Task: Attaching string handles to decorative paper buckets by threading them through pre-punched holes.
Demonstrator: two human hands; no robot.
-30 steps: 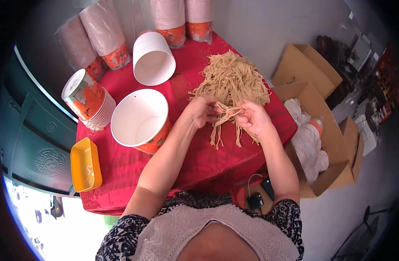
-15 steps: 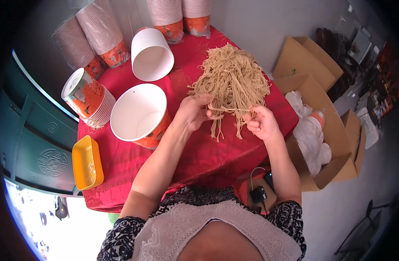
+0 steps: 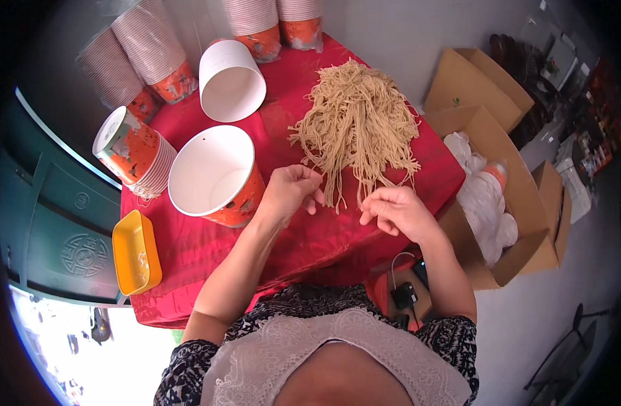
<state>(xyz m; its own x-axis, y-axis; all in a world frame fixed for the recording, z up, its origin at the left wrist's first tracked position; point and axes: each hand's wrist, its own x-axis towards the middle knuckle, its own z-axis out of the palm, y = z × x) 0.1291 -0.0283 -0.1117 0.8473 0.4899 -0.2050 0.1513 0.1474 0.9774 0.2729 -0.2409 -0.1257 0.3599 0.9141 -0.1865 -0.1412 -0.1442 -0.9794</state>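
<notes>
A large heap of thin beige strands, like cords, lies on the red tablecloth. Just off its near left edge is my left hand, its thumb and fingers curled together. My right hand is at the near right edge with bent fingers drawn together. Loose strand ends hang close to its fingertips. Whatever either hand pinches is too small to make out. Left of my left hand, an orange paper bucket with a white inside stands with its mouth up.
A white-lined bucket lies tipped behind. To the left are a short stack of orange buckets and a yellow tray. Wrapped bucket stacks line the back. A cardboard box with white bags stands right of the table.
Both hands have drawn back toward me from the heap. A strand stretched between them before no longer shows there. The view has shifted slightly.
</notes>
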